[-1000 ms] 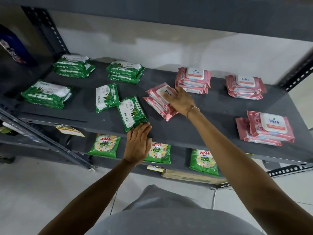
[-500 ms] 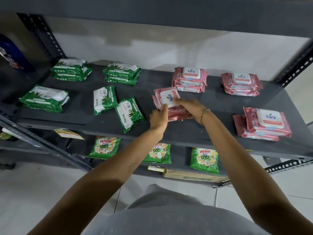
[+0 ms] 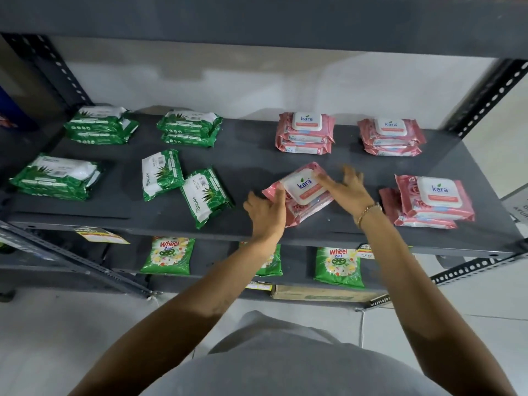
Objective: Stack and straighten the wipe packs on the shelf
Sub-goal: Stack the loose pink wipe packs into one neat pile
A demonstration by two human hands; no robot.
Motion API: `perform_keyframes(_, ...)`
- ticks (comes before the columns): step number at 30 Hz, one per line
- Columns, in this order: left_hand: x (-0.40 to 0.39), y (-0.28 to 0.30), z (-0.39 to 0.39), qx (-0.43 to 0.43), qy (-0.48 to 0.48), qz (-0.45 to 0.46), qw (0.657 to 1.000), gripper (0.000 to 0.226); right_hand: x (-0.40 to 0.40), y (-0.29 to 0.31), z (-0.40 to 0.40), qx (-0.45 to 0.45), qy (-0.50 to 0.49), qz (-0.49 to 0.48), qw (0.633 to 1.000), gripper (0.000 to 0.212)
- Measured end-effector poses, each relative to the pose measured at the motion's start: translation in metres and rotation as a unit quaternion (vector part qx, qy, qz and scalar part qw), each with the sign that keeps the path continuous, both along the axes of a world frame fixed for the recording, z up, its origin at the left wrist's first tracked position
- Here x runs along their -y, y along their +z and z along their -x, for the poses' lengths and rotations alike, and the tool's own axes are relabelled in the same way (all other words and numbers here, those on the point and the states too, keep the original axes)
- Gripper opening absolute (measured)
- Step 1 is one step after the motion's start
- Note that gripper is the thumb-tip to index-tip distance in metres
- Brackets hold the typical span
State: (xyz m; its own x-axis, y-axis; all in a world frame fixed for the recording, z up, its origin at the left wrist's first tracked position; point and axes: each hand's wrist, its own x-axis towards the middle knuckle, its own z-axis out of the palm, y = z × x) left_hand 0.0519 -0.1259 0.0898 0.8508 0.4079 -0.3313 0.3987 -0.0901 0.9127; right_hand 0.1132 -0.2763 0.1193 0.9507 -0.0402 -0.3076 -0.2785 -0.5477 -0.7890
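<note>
A small pile of pink wipe packs (image 3: 303, 192) lies skewed at the middle front of the dark grey shelf (image 3: 257, 164). My left hand (image 3: 267, 214) presses against its near left corner. My right hand (image 3: 347, 190) rests on its right side, fingers spread and blurred. Neat pink stacks stand at the back (image 3: 305, 132) and back right (image 3: 391, 136); another pink stack (image 3: 434, 200) at the front right sits offset. Two loose green packs (image 3: 161, 174) (image 3: 206, 197) lie askew left of my hands.
Green stacks sit at the back left (image 3: 100, 125), back centre (image 3: 190, 127) and front left (image 3: 55, 177). An upper shelf (image 3: 257, 18) hangs overhead. Green detergent pouches (image 3: 168, 255) lie on the shelf below. Perforated uprights (image 3: 485, 95) frame the sides.
My left hand left the green pack and came over to the pink pile. Both hands turned and slid that pile to the right, towards the middle of the shelf.
</note>
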Motion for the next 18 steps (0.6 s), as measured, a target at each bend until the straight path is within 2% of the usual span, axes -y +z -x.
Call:
perform_keyframes(2, 0.011, -0.001, -0.001, -0.08, -0.01, 0.025, 0.996, 0.071, 0.004, 0.007, -0.016, -0.035, 0.063, -0.015, 0.997, 0.08)
perform_keyframes(4, 0.014, 0.003, -0.009, -0.108, -0.036, 0.009, 0.993, 0.065, 0.006, 0.009, -0.024, -0.077, 0.099, -0.026, 0.992, 0.063)
perform_keyframes(5, 0.013, 0.006, -0.014, -0.117, -0.046, -0.004, 0.992, 0.064, 0.007, 0.008, -0.026, -0.09, 0.098, -0.029, 0.991, 0.061)
perform_keyframes(9, -0.002, 0.011, -0.037, -0.152, -0.111, -0.055, 0.981, 0.066, 0.008, 0.005, -0.019, -0.098, 0.051, -0.033, 0.993, 0.088)
perform_keyframes(10, -0.007, 0.012, -0.042, -0.155, -0.129, -0.054, 0.978, 0.065, 0.008, 0.004, -0.015, -0.099, 0.036, -0.032, 0.994, 0.089)
perform_keyframes(14, -0.018, 0.016, -0.054, -0.14, -0.174, 0.005, 0.975, 0.052, 0.008, -0.008, -0.003, -0.086, -0.024, -0.061, 0.994, 0.057)
perform_keyframes(18, -0.022, 0.015, -0.057, -0.135, -0.203, 0.018, 0.97, 0.039, 0.014, -0.012, -0.001, -0.076, -0.046, -0.096, 0.991, 0.047)
